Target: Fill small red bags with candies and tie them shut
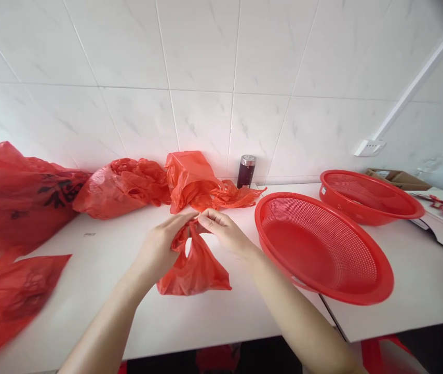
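A small red plastic bag hangs just above the white counter, held up by its handles. My left hand pinches the left handle, fingers closed on it. My right hand pinches the right handle at the top, fingertips almost touching the left hand's. Both hands meet at the middle of the view, in front of a pile of red bags.
More red plastic bags lie against the tiled wall, a big one at far left and another near the front edge. Two red plastic colander basins sit to the right. A dark jar stands at the wall.
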Available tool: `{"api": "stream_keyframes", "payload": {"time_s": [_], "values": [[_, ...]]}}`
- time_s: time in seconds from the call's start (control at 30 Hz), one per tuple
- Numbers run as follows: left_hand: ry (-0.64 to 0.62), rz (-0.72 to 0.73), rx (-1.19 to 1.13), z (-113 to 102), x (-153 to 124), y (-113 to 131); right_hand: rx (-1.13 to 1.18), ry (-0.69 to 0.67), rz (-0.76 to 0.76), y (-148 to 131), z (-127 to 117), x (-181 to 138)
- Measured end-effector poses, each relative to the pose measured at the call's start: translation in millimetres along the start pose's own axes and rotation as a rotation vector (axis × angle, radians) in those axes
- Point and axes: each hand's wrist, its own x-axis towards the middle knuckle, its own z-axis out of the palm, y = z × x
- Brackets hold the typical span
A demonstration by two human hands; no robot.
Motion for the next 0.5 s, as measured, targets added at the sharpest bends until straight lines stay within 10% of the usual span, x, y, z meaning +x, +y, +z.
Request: {"api": "stream_keyframes", "payload": {"time_s": [0.27,0.5], "values": [[-0.093,-0.408,-0.151,8.3,-78.0,-38.7,-0.439,0.551,0.207,61.8,-36.5,10.8],[0.269,-0.583,-0.314,56.5,-97.5,-40.3,-0.828,0.624,0.177,92.1,-16.1,7.6]]}}
